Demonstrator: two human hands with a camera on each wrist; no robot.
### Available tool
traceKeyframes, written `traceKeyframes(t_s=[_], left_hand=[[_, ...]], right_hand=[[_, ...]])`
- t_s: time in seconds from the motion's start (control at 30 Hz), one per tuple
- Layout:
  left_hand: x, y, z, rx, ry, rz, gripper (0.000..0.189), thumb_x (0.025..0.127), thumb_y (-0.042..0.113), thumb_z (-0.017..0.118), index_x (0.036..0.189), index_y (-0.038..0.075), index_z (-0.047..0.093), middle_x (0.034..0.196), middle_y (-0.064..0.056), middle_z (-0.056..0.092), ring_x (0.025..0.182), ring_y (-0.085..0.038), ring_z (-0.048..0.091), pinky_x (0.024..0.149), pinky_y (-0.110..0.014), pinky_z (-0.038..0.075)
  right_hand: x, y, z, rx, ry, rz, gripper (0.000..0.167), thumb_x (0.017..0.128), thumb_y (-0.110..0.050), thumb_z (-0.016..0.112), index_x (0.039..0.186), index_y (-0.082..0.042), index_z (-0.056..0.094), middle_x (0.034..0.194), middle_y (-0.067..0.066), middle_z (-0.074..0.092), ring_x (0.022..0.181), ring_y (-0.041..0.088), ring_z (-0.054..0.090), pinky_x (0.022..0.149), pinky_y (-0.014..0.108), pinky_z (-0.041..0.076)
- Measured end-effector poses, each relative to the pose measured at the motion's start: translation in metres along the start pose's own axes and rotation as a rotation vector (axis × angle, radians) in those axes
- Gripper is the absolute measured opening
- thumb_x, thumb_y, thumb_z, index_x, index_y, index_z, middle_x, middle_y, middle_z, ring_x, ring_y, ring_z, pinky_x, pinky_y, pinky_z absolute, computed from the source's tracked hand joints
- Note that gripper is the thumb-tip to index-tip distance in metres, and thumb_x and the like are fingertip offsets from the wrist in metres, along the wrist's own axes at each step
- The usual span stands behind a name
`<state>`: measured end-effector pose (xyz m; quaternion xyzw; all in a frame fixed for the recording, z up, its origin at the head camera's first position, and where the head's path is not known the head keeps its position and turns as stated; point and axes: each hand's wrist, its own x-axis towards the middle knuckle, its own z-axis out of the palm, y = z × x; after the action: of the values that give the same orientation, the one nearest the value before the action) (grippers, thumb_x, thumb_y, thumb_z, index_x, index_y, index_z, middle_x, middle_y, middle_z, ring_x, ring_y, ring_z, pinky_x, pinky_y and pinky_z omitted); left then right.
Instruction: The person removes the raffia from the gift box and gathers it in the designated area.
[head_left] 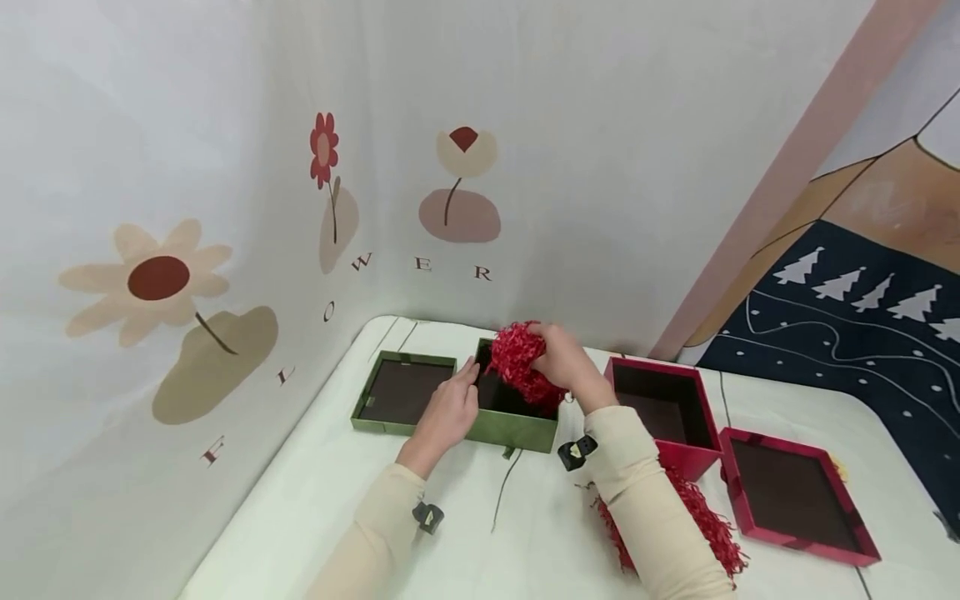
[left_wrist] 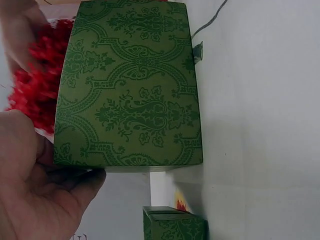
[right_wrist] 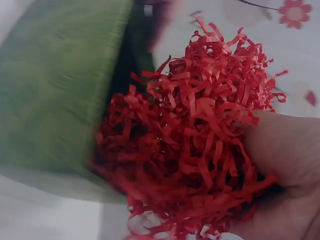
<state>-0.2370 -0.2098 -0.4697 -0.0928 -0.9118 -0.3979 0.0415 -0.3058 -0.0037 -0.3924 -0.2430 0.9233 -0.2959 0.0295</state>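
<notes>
A green box [head_left: 512,431] with an embossed floral pattern stands at the back of the table, its top uncovered. At its left end wall, my left hand [head_left: 450,408] grips the rim between thumb and fingers, as the left wrist view shows. My right hand [head_left: 562,358] holds a bunch of red shredded paper [head_left: 517,358] at the box's mouth. Part of that bunch hangs into the box, and strands spread around the fingers in the right wrist view. The paper hides much of the box's inside.
Left of the green box lies a green lid [head_left: 401,392], hollow side up. To the right stand an uncovered red box [head_left: 686,458] and its red lid [head_left: 798,492]. More red shredded paper [head_left: 705,517] lies under my right forearm. A fabric wall [head_left: 570,208] rises behind the table.
</notes>
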Motion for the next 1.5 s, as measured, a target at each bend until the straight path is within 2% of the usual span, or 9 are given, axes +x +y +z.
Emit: traceKeyframes(t_s=[0.13, 0.27, 0.4, 0.53, 0.63, 0.77, 1.03, 1.27, 1.5], left_hand=[[0.006, 0.001, -0.003, 0.000, 0.000, -0.007, 0.047, 0.108, 0.010, 0.035, 0.152, -0.006, 0.044, 0.165, -0.014, 0.031, 0.041, -0.008, 0.027, 0.058, -0.036, 0.045], [0.007, 0.002, -0.007, -0.012, 0.004, -0.019, 0.047, 0.108, 0.010, 0.036, 0.152, -0.007, 0.044, 0.165, -0.014, 0.031, 0.045, -0.022, 0.040, 0.067, -0.041, 0.047], [0.007, 0.003, -0.009, -0.004, -0.003, -0.045, 0.047, 0.108, 0.010, 0.037, 0.152, -0.005, 0.044, 0.166, -0.013, 0.031, 0.071, -0.038, 0.061, 0.081, -0.045, 0.049], [0.008, 0.003, -0.011, 0.027, -0.018, -0.065, 0.047, 0.108, 0.009, 0.039, 0.153, -0.004, 0.044, 0.166, -0.013, 0.031, 0.062, -0.028, 0.057, 0.081, -0.043, 0.050], [0.010, 0.005, -0.013, 0.036, -0.040, -0.086, 0.047, 0.108, 0.009, 0.039, 0.153, -0.004, 0.043, 0.166, -0.013, 0.030, 0.044, -0.017, 0.033, 0.069, -0.040, 0.049], [0.013, 0.007, -0.016, 0.045, -0.049, -0.087, 0.048, 0.107, 0.009, 0.039, 0.153, -0.005, 0.043, 0.166, -0.014, 0.031, 0.042, -0.010, 0.026, 0.057, -0.032, 0.042], [0.010, 0.008, -0.015, 0.024, -0.078, -0.088, 0.047, 0.108, 0.007, 0.039, 0.152, -0.007, 0.043, 0.164, -0.019, 0.032, 0.041, -0.011, 0.027, 0.049, -0.029, 0.039], [0.007, 0.010, -0.012, 0.010, -0.085, -0.092, 0.047, 0.108, 0.007, 0.040, 0.153, -0.006, 0.042, 0.165, -0.018, 0.031, 0.038, -0.011, 0.029, 0.043, -0.028, 0.040], [0.006, 0.014, -0.010, 0.008, -0.102, -0.092, 0.047, 0.109, 0.008, 0.038, 0.154, -0.005, 0.041, 0.166, -0.017, 0.029, 0.038, -0.011, 0.028, 0.042, -0.029, 0.038]], right_hand=[[-0.009, -0.009, -0.028, 0.012, 0.029, -0.009, 0.053, 0.090, 0.011, 0.068, 0.141, 0.009, 0.056, 0.133, 0.030, 0.060, 0.123, 0.043, 0.058, 0.100, 0.052, 0.053], [-0.023, -0.018, -0.045, -0.006, 0.031, 0.008, 0.056, 0.090, 0.010, 0.070, 0.144, 0.008, 0.055, 0.132, 0.031, 0.057, 0.121, 0.045, 0.057, 0.098, 0.053, 0.054], [-0.042, -0.024, -0.049, -0.021, 0.041, -0.023, 0.053, 0.089, 0.009, 0.073, 0.140, 0.006, 0.059, 0.127, 0.029, 0.060, 0.118, 0.043, 0.058, 0.097, 0.053, 0.055], [-0.062, -0.030, -0.044, 0.007, 0.023, -0.068, 0.049, 0.088, 0.009, 0.075, 0.135, 0.003, 0.064, 0.123, 0.024, 0.062, 0.112, 0.037, 0.060, 0.091, 0.047, 0.058], [-0.074, -0.036, -0.036, 0.023, -0.003, -0.091, 0.044, 0.087, 0.009, 0.076, 0.130, 0.000, 0.067, 0.118, 0.019, 0.063, 0.106, 0.031, 0.061, 0.085, 0.041, 0.060], [-0.085, -0.044, -0.022, 0.005, -0.025, -0.096, 0.044, 0.085, 0.007, 0.080, 0.126, -0.002, 0.069, 0.113, 0.015, 0.062, 0.102, 0.027, 0.061, 0.082, 0.038, 0.061], [-0.109, -0.050, 0.023, 0.013, -0.150, -0.130, 0.044, 0.082, 0.011, 0.079, 0.122, -0.007, 0.071, 0.109, 0.011, 0.060, 0.095, 0.021, 0.060, 0.078, 0.032, 0.059], [-0.122, -0.045, 0.057, -0.024, -0.226, -0.080, 0.052, 0.081, 0.013, 0.078, 0.128, -0.008, 0.071, 0.115, 0.014, 0.062, 0.097, 0.021, 0.063, 0.077, 0.027, 0.059], [-0.132, -0.039, 0.092, -0.106, -0.236, 0.010, 0.050, 0.082, 0.010, 0.079, 0.127, -0.010, 0.073, 0.134, 0.028, 0.060, 0.119, 0.039, 0.063, 0.089, 0.042, 0.060]])
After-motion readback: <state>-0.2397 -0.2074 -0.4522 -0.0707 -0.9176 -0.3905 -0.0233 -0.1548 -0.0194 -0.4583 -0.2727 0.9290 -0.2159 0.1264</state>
